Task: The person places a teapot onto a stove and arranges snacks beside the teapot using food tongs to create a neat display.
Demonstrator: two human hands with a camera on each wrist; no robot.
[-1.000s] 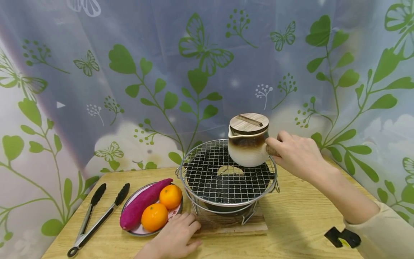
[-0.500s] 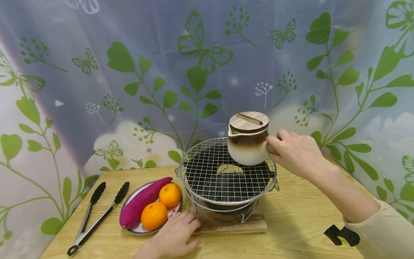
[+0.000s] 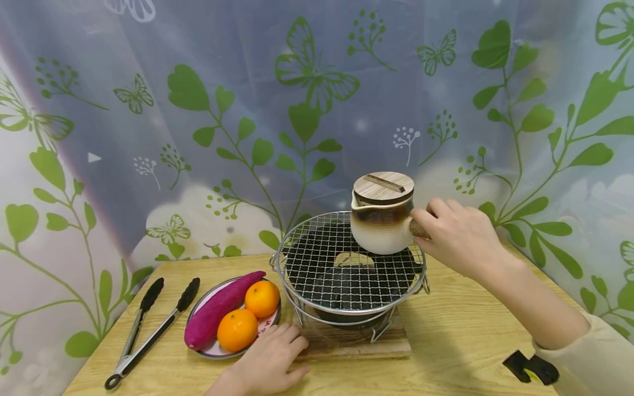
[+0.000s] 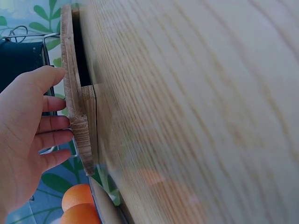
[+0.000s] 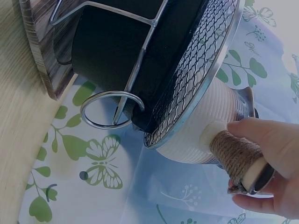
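Note:
My right hand grips the side handle of a small teapot, its fingers and thumb around the twine wrapping. The pot is white below and brown above, with a pouring lip and a flat wooden lid. It stands upright at the back right of a round wire grill. My left hand lies palm down by the front left corner of the wooden board under the stove. In the left wrist view, its loosely bent fingers are right at the board's edge and hold nothing.
The grill tops a black stove in a metal wire frame with ring handles. Left of it, an oval plate carries a purple sweet potato and two oranges. Black-tipped tongs lie spread farther left. A printed curtain hangs behind.

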